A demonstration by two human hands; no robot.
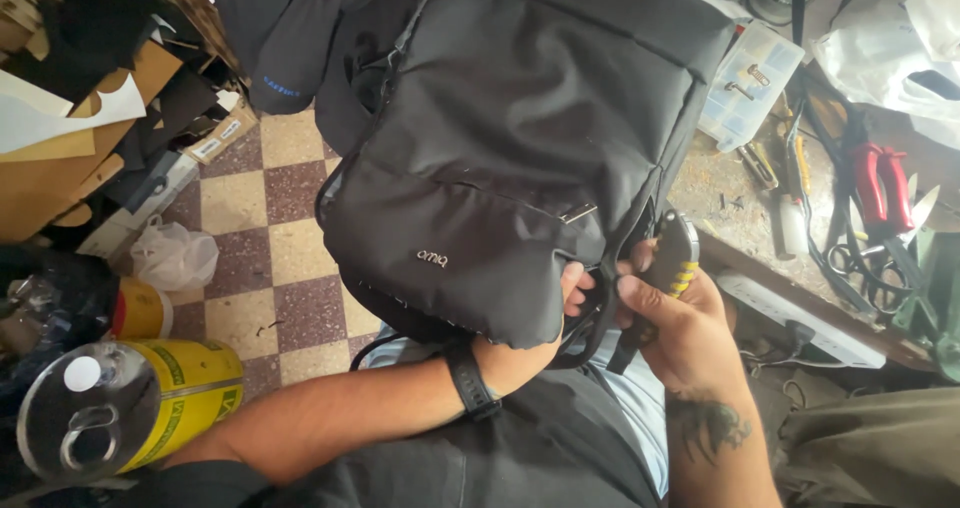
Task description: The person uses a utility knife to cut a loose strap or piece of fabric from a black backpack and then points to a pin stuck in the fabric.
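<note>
One black backpack fills your lap, its base toward you. Under its lower edge your left hand grips the fabric from below. Just right of that corner, your right hand closes around a yellow-and-black utility knife, beside a black strap.

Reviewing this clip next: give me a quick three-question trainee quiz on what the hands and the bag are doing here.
1. True or false: the left hand grips the lower edge of the black backpack.
2. Which does the right hand hold? A) red-handled pliers B) a black and yellow tool C) a yellow can
3. Fill in: the red-handled pliers lie on the ______, to the person's right.

Key:
1. True.
2. B, the black and yellow tool, held beside the bag's strap.
3. Workbench.
</note>
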